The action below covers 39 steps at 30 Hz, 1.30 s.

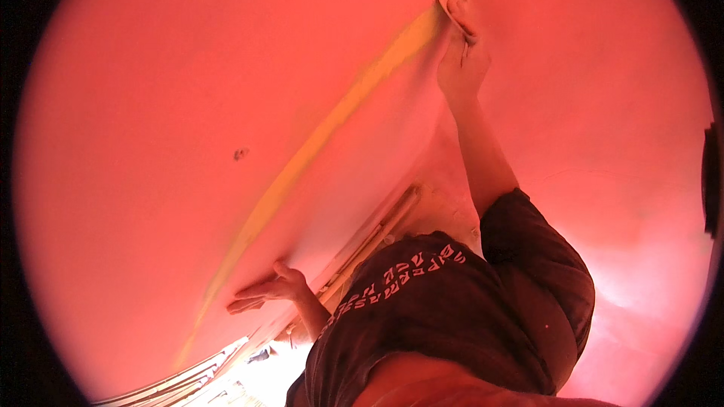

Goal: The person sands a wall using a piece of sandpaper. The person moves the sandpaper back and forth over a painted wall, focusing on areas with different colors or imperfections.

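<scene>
A yellow band [317, 144] runs slantwise over the reddish wall [141, 96], wider toward the upper right, with somewhat uneven edges. At its upper end my right hand [465, 65] grips a thin flat pad [449, 8] with a rounded edge. The pad is against or very close to the wall; its exact kind cannot be told. Lower down, my left hand [274, 288] has its fingers stretched and thumb apart beside the band's lower part. It holds nothing and lies on or near the wall, with a shadow next to it.
A small dark mark [241, 154] is on the wall left of the band. Long narrow trim or piping [390, 215] runs beyond my dark printed shirt [430, 305]. Pale slats [181, 379] border a bright area at lower left. A dark object [710, 181] shows at the right rim.
</scene>
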Tool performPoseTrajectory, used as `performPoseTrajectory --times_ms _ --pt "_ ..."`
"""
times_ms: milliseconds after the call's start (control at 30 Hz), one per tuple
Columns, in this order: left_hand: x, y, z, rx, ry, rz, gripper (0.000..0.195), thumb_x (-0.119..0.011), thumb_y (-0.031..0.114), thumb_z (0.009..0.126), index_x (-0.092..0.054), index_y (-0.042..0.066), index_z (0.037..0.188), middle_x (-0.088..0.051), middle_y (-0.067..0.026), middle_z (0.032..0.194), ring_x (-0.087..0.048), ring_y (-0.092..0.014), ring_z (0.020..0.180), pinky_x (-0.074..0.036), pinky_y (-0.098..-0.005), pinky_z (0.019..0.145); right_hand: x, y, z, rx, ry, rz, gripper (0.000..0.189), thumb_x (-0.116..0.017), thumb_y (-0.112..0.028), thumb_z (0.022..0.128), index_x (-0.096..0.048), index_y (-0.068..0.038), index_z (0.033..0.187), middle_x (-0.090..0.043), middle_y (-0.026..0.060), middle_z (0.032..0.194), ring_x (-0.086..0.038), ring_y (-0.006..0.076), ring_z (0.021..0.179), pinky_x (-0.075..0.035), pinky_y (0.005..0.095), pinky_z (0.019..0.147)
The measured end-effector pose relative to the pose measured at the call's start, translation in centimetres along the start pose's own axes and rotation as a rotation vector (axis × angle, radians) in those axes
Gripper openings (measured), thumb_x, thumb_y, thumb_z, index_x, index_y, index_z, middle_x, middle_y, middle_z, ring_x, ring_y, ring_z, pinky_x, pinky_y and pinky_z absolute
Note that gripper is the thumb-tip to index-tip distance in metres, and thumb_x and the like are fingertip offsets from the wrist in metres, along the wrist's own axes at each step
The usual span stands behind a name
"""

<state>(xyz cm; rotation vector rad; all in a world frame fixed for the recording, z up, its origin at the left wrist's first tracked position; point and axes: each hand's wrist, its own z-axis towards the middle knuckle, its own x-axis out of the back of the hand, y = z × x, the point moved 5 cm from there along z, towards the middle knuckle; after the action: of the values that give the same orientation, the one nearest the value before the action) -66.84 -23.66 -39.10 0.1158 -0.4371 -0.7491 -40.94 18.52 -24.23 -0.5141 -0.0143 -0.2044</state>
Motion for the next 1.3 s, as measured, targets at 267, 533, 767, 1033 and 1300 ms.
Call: performPoseTrajectory --times_ms 267,533,767,1033,1300 --pt "-0.2 0.8 0.5 0.006 0.077 0.031 0.105 -0.036 0.077 0.092 0.001 0.007 0.16 0.013 -0.0288 0.163 0.009 -0.053 0.148 0.001 -0.0723 0.112 1.2 1.5 1.2 -0.04 0.169 0.15 0.027 -0.05 -0.017 0.101 -0.07 -0.007 0.117 -0.07 0.0187 0.114 -0.066 0.0316 0.11 -0.05 0.0376 0.094" --pt "-0.3 -0.1 0.1 -0.037 0.104 0.082 0.102 -0.032 0.076 0.093 -0.001 0.006 0.16 0.01 -0.0298 0.163 0.006 -0.054 0.148 -0.002 -0.0731 0.111 0.1 1.7 -0.8 0.088 0.124 0.161 0.024 -0.054 -0.012 0.101 -0.067 0.002 0.114 -0.069 0.0202 0.113 -0.067 0.0283 0.103 -0.051 0.0353 0.091" --pt "-0.1 -0.9 -0.2 -0.077 0.075 0.073 0.098 -0.035 0.072 0.095 -0.001 0.008 0.16 0.011 -0.0303 0.162 0.007 -0.056 0.147 0.0 -0.0747 0.109 -2.3 0.2 -5.5 -0.524 0.114 0.608 0.031 -0.05 -0.008 0.101 -0.056 0.007 0.128 -0.065 0.0157 0.124 -0.06 0.024 0.116 -0.043 0.0342 0.102" --pt "-0.3 -2.0 -1.0 -0.108 0.035 -0.003 0.099 -0.046 0.069 0.094 -0.006 0.007 0.161 0.011 -0.0318 0.162 0.009 -0.057 0.146 0.002 -0.0754 0.108 -2.2 -6.4 -6.2 0.292 0.118 0.027 0.025 -0.051 -0.009 0.101 -0.065 0.004 0.118 -0.071 0.0151 0.115 -0.066 0.0259 0.111 -0.049 0.0339 0.095" --pt "0.1 -6.0 -3.8 -0.237 -0.18 -0.148 0.1 -0.068 0.053 0.087 -0.013 0.013 0.161 0.006 -0.0349 0.161 0.013 -0.063 0.143 0.008 -0.0825 0.1 -5.4 -12.6 -10.6 -0.006 0.183 0.116 0.027 -0.046 -0.002 0.102 -0.06 0.005 0.124 -0.064 0.0158 0.129 -0.059 0.0244 0.122 -0.046 0.0351 0.104"
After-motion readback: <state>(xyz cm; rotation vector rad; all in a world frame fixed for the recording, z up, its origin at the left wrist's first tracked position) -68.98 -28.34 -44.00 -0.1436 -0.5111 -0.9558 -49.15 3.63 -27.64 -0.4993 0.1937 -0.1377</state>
